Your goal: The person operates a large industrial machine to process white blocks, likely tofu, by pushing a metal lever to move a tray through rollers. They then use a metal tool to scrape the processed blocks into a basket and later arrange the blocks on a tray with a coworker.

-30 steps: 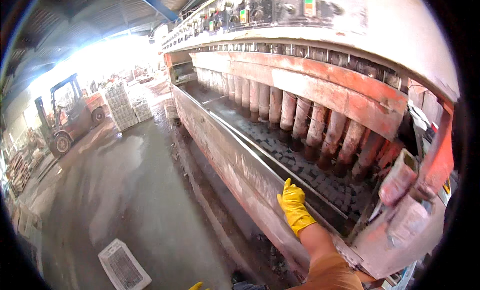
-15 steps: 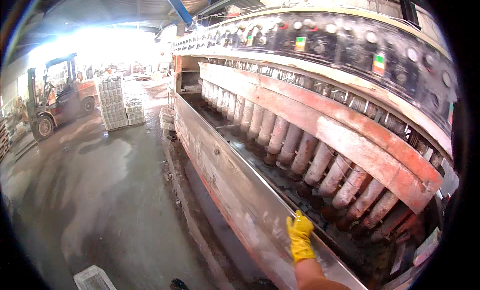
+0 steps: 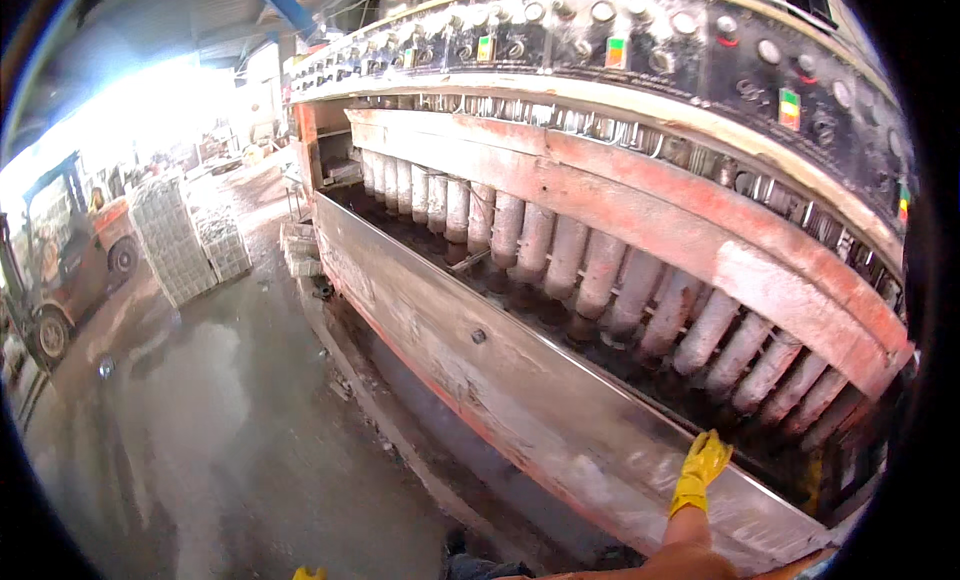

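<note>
My right hand (image 3: 702, 468), in a yellow rubber glove, has its fingers curled over the top edge of a long metal side panel (image 3: 430, 305). This panel forms the front wall of a big machine. Behind it stands a row of thick, dirty grey-pink cylinders (image 3: 565, 255), their lower ends down in a dark, wet trough. Of my left hand (image 3: 310, 574), only a bit of yellow glove shows at the lower edge; its fingers are out of the picture.
Above the cylinders run a worn reddish board (image 3: 640, 200) and a black control panel (image 3: 560, 45) with gauges and coloured switches. At the left, a forklift (image 3: 75, 240) stands by stacked pale blocks (image 3: 170, 235). A raised kerb (image 3: 375, 405) edges the wet floor (image 3: 210, 450).
My view has shifted along the machine toward its near right end. My right hand is farther right along the panel's edge, and a piece of my left glove has come into the lower edge.
</note>
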{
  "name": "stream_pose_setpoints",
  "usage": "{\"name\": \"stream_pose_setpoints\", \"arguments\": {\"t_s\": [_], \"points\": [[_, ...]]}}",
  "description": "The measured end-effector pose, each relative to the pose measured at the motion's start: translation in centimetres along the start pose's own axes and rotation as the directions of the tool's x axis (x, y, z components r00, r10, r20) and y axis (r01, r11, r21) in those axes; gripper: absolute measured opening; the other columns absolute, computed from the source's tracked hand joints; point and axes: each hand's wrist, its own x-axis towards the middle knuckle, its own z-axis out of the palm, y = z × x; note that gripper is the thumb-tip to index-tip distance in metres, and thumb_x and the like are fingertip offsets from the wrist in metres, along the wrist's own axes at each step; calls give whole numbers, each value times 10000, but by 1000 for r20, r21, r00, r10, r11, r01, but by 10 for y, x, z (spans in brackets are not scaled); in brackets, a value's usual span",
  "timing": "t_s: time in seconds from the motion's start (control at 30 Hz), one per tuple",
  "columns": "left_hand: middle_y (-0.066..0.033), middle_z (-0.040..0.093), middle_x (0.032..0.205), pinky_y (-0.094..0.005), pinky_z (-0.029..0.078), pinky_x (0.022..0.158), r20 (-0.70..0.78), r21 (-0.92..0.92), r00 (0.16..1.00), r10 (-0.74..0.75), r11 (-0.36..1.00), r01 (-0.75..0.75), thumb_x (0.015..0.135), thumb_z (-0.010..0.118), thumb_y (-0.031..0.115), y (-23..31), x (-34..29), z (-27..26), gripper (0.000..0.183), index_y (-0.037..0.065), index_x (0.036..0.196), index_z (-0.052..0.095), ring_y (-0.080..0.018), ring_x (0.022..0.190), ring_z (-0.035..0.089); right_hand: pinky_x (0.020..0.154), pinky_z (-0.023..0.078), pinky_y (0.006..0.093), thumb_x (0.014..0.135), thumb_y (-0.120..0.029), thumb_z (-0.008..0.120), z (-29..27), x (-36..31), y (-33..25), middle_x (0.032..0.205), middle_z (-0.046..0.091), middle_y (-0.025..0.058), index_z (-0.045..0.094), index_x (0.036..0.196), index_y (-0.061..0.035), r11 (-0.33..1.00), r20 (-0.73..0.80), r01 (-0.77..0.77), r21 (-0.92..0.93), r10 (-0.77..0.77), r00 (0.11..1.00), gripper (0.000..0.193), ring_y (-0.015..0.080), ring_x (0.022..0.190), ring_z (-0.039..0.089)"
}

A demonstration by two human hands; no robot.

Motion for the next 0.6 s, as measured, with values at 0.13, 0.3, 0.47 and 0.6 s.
{"name": "stream_pose_setpoints", "arguments": {"t_s": [0.13, 0.3, 0.47, 0.6], "points": [[-198, 619, 1374, -422, 507, 995, 15, -7, 998, 57, 998, -57, 950, 693, 470, 36, 113, -13, 618, 57, 1401, 606, -307, 1216, 622, 1119, 435, 545, 955, -221, 676, 52, 2, -103, 1044, 710, 195, 705, 1196, -13, 990, -195, 132, 48, -120, 973, 320, 359, 1013, 666], [-202, 625, 1363, -419, 512, 986, 105, 14, 994, -9, 1000, 8, 952, 695, 463, 69, 208, -25, 613, 51, 1397, 606, -304, 1203, 630, 1184, 349, 585, 888, -260, 724, 100, 19, -325, 1259, 657, 190, 621, 1363, -56, 978, 0, 165, 128, -167, 986, 527, 398, 1204, 595], [-205, 631, 1352, -415, 517, 976, 121, 13, 982, -148, 989, 147, 954, 697, 457, 85, 309, -62, 608, 46, 1393, 606, -302, 1190, 637, 1262, 216, 554, 879, -287, 727, 173, 14, -561, 1527, 525, 148, 505, 1509, -98, 811, 3, 444, 380, -482, 876, 695, 359, 1414, 475], [-209, 636, 1343, -412, 520, 968, 114, -7, 970, -216, 976, 218, 956, 699, 452, 83, 408, -84, 604, 41, 1389, 606, -300, 1179, 643, 1235, 262, 550, 849, -347, 750, 230, 25, -742, 1504, 542, 172, 510, 1495, -94, 809, 157, 398, 432, -502, 851, 734, 355, 1376, 511]]}}
